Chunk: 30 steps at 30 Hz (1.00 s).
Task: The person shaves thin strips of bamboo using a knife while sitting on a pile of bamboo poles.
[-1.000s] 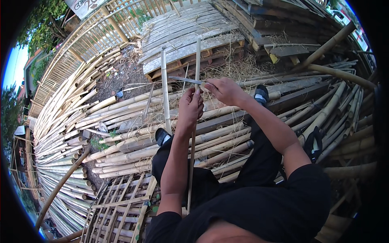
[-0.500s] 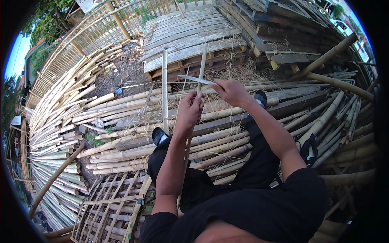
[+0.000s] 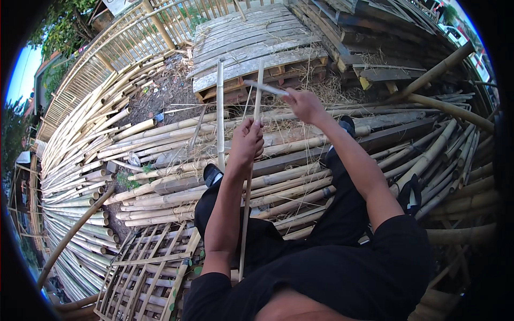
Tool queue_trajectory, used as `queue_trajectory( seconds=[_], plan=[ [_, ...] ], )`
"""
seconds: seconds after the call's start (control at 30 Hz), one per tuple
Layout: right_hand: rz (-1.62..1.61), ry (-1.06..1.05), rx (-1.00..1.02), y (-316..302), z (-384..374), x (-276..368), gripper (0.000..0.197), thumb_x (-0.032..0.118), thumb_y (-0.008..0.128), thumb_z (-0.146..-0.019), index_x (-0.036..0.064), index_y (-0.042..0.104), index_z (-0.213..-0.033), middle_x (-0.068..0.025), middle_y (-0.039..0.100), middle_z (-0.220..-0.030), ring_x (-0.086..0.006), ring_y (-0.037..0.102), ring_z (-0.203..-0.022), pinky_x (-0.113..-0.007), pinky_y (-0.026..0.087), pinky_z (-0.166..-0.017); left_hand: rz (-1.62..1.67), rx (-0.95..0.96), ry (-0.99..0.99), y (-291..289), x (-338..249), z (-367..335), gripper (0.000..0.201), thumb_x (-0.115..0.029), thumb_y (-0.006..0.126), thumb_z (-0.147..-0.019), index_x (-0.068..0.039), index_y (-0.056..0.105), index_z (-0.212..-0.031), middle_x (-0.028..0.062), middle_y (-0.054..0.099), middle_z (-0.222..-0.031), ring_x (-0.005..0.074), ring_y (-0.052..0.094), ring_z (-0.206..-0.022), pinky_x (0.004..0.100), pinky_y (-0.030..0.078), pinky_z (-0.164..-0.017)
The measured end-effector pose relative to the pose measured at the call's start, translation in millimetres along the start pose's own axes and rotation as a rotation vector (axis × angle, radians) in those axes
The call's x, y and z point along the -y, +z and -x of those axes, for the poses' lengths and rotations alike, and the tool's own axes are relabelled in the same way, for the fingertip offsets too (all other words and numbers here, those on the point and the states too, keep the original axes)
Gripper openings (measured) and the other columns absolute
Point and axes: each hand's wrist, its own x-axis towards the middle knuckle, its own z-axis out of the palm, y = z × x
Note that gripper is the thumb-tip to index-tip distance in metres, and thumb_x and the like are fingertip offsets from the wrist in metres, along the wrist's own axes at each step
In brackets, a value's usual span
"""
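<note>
My left hand is closed around a long, narrow bamboo strip, which stands up beyond the fist and runs back below it past my leg. In my right hand, closed on its handle, is a knife. The blade, slightly blurred, points left across the upper part of the strip; whether it touches is hard to tell. The handle is mostly hidden in the fingers. Just left of my left hand, a wider split bamboo piece stands upright, apart from both hands.
Bamboo poles lie in layers under and around my feet. Ahead is a wooden pallet, with stacked timber at its right. A bamboo lattice lies at lower left. Thick poles cross at the right.
The bamboo strip's top has shifted left. My right hand and the knife have moved slightly right and up, the knife now crossing higher on the strip. The left hand has shifted slightly left.
</note>
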Motion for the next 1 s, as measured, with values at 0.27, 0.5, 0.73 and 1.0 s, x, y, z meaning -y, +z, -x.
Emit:
queue_trajectory(
  seconds=[0.27, 0.5, 0.73, 1.0],
  plan=[
    [-0.165, 0.267, -0.203, -45, 10, -54, 0.043, 0.039, 0.041, -0.097, -0.0013, 0.052, -0.084, -0.0211, 0.054, -0.066, -0.0401, 0.053, -0.065, -0.044, 0.039, -0.058, -0.199, -0.057, 0.048, -17, -5, 5, 0.022, -0.019, 0.044, -0.099, 0.001, 0.051, -0.103, -0.0030, 0.043, -0.059, 0.0011, 0.029, -0.036, 0.0187, 0.021, -0.033],
    [-0.201, -0.175, 0.162, -32, 32, 28, 0.035, 0.035, 0.041, -0.097, 0.0038, 0.052, -0.086, -0.0203, 0.057, -0.067, -0.0409, 0.056, -0.067, -0.048, 0.041, -0.060, -0.719, -0.199, 0.253, 1, 13, -8, 0.023, -0.019, 0.050, -0.095, -0.002, 0.063, -0.100, 0.0014, 0.053, -0.058, 0.0054, 0.041, -0.040, 0.0226, 0.029, -0.038],
    [-0.202, -0.309, 0.135, -2, 39, 31, 0.032, 0.034, 0.042, -0.095, 0.0049, 0.051, -0.087, -0.0201, 0.056, -0.068, -0.0432, 0.054, -0.067, -0.050, 0.040, -0.058, -0.857, -0.311, 0.344, 7, 18, -10, 0.020, -0.013, 0.054, -0.090, 0.004, 0.066, -0.089, 0.0149, 0.061, -0.066, 0.0192, 0.058, -0.058, 0.0326, 0.043, -0.057],
    [-0.012, -0.294, 0.118, 4, 19, 4, 0.033, 0.041, 0.044, -0.093, 0.0109, 0.054, -0.084, -0.0165, 0.057, -0.064, -0.0388, 0.057, -0.062, -0.048, 0.042, -0.054, -0.965, -0.375, 0.400, 11, 18, -9, 0.018, -0.012, 0.054, -0.088, 0.004, 0.063, -0.087, 0.0202, 0.060, -0.069, 0.0291, 0.058, -0.060, 0.0357, 0.043, -0.058]
  ],
)
